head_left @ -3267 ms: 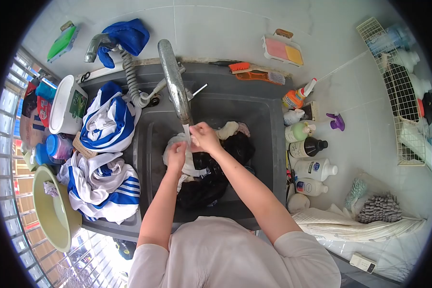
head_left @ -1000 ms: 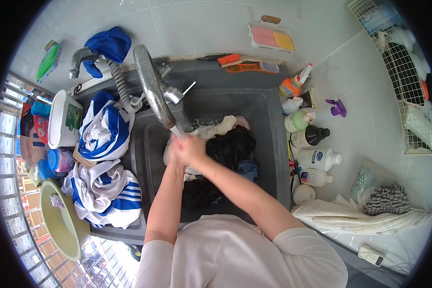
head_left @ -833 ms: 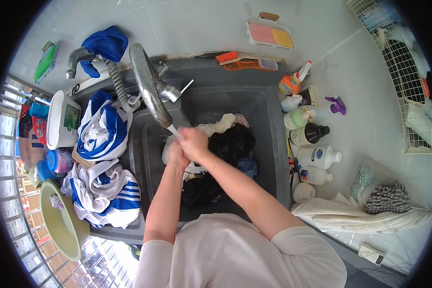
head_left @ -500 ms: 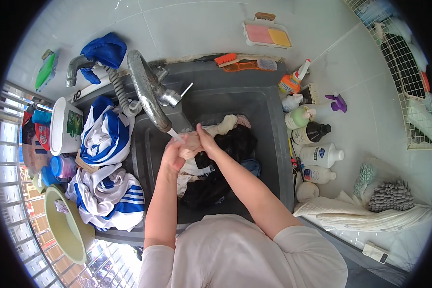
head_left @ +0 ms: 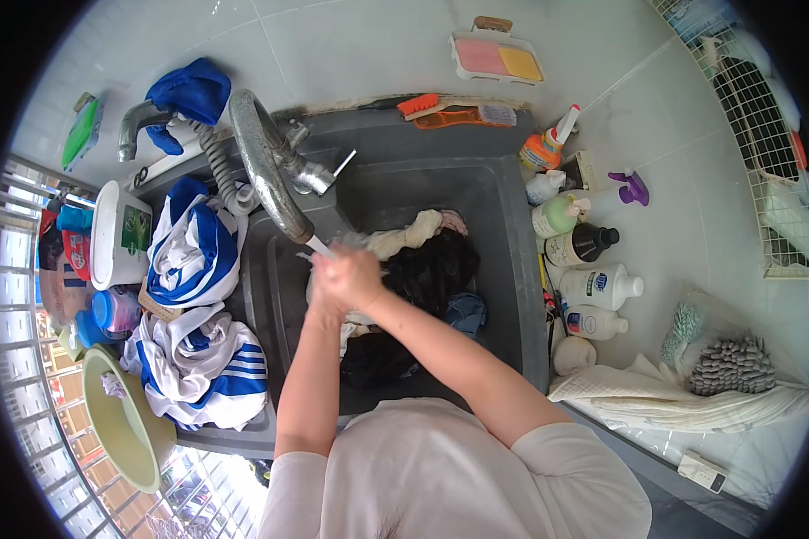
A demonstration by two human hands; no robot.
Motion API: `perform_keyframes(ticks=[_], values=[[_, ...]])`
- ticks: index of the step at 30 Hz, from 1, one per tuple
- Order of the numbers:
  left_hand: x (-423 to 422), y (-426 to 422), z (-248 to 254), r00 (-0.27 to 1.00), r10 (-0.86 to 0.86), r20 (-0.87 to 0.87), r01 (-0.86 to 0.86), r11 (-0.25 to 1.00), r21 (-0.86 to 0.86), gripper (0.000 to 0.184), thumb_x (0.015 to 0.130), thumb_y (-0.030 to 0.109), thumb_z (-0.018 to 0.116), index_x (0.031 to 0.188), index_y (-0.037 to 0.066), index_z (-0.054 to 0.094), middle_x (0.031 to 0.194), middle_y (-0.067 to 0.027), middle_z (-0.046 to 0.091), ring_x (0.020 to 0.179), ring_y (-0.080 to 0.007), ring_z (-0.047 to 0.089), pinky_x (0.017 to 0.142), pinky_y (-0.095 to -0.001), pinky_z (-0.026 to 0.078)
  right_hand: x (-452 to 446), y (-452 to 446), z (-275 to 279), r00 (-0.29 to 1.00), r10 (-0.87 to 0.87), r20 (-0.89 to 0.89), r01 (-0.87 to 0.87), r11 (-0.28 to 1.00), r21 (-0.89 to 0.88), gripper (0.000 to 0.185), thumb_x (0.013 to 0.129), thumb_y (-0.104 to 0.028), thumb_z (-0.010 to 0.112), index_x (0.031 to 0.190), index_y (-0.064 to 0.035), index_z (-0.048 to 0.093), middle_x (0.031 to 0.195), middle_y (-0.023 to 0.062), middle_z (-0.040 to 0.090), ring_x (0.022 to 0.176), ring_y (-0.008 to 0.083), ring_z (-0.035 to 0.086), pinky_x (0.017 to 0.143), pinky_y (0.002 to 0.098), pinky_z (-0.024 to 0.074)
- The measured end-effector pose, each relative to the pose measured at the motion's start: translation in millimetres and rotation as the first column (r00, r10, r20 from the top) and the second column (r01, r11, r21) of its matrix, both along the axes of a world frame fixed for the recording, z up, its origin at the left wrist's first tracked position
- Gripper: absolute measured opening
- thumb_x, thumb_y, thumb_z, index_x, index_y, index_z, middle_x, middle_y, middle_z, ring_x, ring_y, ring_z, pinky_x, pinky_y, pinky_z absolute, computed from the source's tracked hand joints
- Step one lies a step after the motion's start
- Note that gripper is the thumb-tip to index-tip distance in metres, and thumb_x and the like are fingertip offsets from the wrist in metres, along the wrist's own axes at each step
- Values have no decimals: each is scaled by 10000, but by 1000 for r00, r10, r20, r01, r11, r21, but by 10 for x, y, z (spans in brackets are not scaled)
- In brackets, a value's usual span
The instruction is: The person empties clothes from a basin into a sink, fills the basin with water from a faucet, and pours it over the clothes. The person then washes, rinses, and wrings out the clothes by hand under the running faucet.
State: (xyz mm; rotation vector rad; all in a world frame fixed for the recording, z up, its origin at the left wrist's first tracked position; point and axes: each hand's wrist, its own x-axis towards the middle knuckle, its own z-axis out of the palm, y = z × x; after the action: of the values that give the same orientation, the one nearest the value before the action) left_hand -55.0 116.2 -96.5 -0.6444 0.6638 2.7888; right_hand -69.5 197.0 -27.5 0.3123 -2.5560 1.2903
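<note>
Under the running tap (head_left: 274,175), my hands are pressed together, slightly blurred by motion. My right hand (head_left: 357,275) lies over my left hand (head_left: 326,295), and both are closed. Between them a pale wet cloth is squeezed, almost wholly covered by the fingers. Water from the spout runs onto the hands and splashes. Below, in the grey sink (head_left: 503,332), lies a heap of wet laundry: a black garment (head_left: 436,269), a cream cloth (head_left: 409,235) and a blue denim-like piece (head_left: 466,314).
Blue-and-white garments (head_left: 202,368) are piled on the left ledge, near a white tub (head_left: 121,234) and a green basin (head_left: 126,422). Brushes (head_left: 463,117) lie on the back rim. Several bottles (head_left: 598,286) line the right side, beside a cream towel (head_left: 665,404).
My hands have come together, my right hand moving left and down over the left. The pale cloth, visible between them before, is now mostly hidden. The view has shifted slightly.
</note>
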Motion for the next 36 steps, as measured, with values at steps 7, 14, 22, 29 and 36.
perform_keyframes(ticks=[7,14,22,29,36], values=[[-141,-83,-165,976,-107,188,122,990,-70,250,962,273,420,1009,83,576,881,-71,639,754,-226,633,608,-342,513,-1,25,-75,997,-16,69,6,991,136,207,757,-246,618,906,-133,707,743,130,668,673,326,650,611,446,516],[-169,-61,91,941,-340,4,339,939,60,350,996,368,412,1059,68,581,932,-93,642,805,-189,637,740,-312,529,-380,378,-335,880,-206,429,147,975,166,318,848,-326,504,818,-76,699,812,158,673,806,345,651,729,451,511],[-147,-56,670,991,-111,69,130,882,-453,269,951,304,504,1058,71,586,954,-49,630,877,-172,613,790,-333,492,-273,287,-744,564,441,698,537,447,-716,368,901,-418,564,1065,-93,617,1145,159,568,991,237,590,851,326,464],[-92,-412,-100,977,-103,-188,159,934,320,541,958,468,372,1198,0,496,1041,-157,561,979,-374,542,937,-579,413,106,-269,87,897,186,402,-151,982,-117,402,620,-287,835,905,-111,614,1036,156,591,1098,301,519,885,340,445],[-63,-233,-434,939,-100,-328,154,977,145,333,958,424,481,1084,141,605,1012,-43,600,929,-162,569,821,-330,476,-98,-212,-590,959,95,-268,-46,982,183,310,885,-426,581,815,-161,725,653,95,651,527,258,602,464,353,484]])
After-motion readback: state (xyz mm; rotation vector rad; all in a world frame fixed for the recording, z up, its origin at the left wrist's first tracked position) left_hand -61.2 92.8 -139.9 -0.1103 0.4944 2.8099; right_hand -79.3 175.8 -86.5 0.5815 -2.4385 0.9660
